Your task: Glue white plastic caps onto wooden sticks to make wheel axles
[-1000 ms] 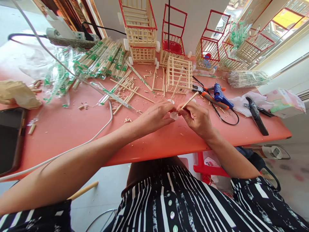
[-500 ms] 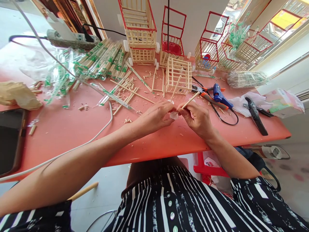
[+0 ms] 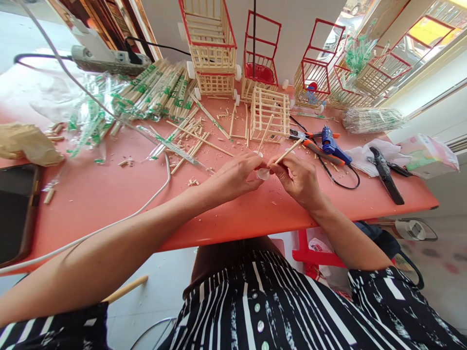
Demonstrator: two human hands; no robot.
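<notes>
My two hands meet near the front of the red table. With fingers and thumb pinched, my left hand (image 3: 233,176) grips a small white round plastic piece (image 3: 263,174) by its edge. My right hand (image 3: 298,178) is closed on a thin wooden stick (image 3: 290,150), which slants up to the right; its lower end is close to the white piece. Whether the two touch is hard to see. A second thin stick (image 3: 266,132) rises behind my left fingertips, its lower end partly hidden. Just beyond stands a small crate-like frame of sticks (image 3: 270,114).
Several stick-built carts (image 3: 213,51) with red rims line the back. Pliers (image 3: 323,151) and a blue glue gun (image 3: 333,146) lie at right, near a black clamp (image 3: 386,175). Wrapped chopsticks (image 3: 156,90), loose sticks and a white cable (image 3: 146,204) occupy the left; a dark tablet-like object (image 3: 16,214) sits far left.
</notes>
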